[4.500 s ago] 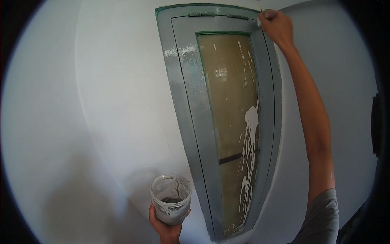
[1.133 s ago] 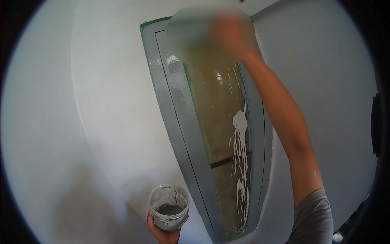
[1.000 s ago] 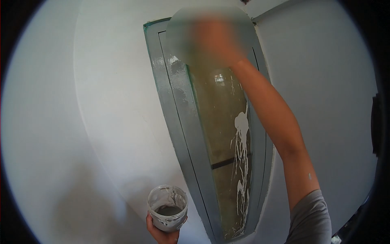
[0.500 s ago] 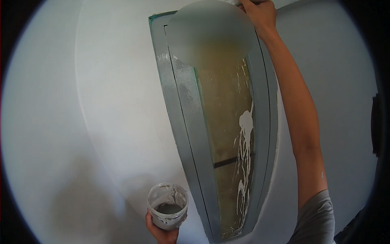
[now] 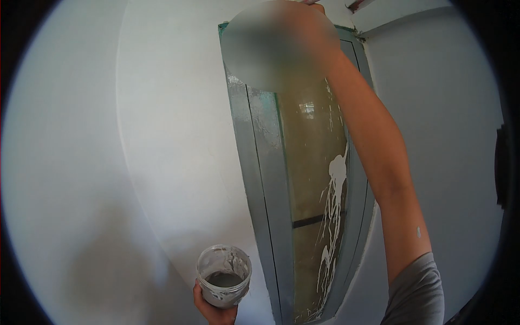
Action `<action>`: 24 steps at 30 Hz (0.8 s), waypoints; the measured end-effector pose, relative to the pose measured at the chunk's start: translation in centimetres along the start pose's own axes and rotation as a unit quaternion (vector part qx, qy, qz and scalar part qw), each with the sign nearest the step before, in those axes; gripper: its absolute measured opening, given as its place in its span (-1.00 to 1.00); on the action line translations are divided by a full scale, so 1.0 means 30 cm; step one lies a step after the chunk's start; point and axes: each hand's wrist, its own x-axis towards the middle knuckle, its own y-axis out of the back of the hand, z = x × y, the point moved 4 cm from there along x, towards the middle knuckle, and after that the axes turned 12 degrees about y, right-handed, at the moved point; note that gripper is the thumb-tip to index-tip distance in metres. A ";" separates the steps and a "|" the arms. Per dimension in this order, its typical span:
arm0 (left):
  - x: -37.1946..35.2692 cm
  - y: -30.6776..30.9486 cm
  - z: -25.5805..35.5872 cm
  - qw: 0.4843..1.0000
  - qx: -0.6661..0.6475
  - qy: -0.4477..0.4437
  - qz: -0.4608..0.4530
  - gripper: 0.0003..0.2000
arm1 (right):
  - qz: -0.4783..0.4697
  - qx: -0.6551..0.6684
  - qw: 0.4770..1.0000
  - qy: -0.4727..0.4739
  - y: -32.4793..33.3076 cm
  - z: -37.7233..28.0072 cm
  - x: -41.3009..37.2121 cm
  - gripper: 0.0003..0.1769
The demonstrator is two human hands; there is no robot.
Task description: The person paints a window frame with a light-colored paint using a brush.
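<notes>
My left hand (image 5: 215,313) holds a clear plastic jar (image 5: 223,295) from below, its fingers wrapped round the base. Grey paint (image 5: 225,279) lies in the jar, and its inner walls are smeared. High up, my right hand (image 5: 318,33) is raised at the top of a grey-painted window frame (image 5: 267,211). A blurred patch covers most of that hand; its fingers look closed, but what they hold is hidden. Wet, shiny paint shows on the frame's upper left side. White paint splashes (image 5: 337,170) run down the brownish glass pane (image 5: 310,189).
A white wall (image 5: 179,135) stretches left of the frame, with shadows low on it. To the right is a bluish-grey wall (image 5: 449,135). A dark object (image 5: 501,167) sits at the right edge. A dark bar (image 5: 309,221) crosses the glass.
My right hand has moved left along the top of the frame, into the blurred patch. The window has shifted slightly right in view. The left hand and jar have hardly moved.
</notes>
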 end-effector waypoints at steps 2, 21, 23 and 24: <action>-0.011 -0.005 0.000 1.000 0.005 -0.011 0.014 -0.39 | 0.001 -0.010 1.000 0.001 0.022 0.017 0.001 -0.76; 0.013 0.008 -0.003 1.000 0.009 0.004 0.006 -0.38 | 0.028 -0.075 0.995 0.063 0.207 -0.015 0.083 -0.78; 0.009 0.000 -0.004 1.000 0.006 0.005 0.004 -0.37 | 0.013 -0.073 0.995 0.065 0.159 -0.039 0.061 -0.78; 0.013 0.002 -0.006 1.000 0.006 0.011 -0.003 -0.37 | 0.001 -0.072 0.995 0.068 0.126 -0.051 0.052 -0.78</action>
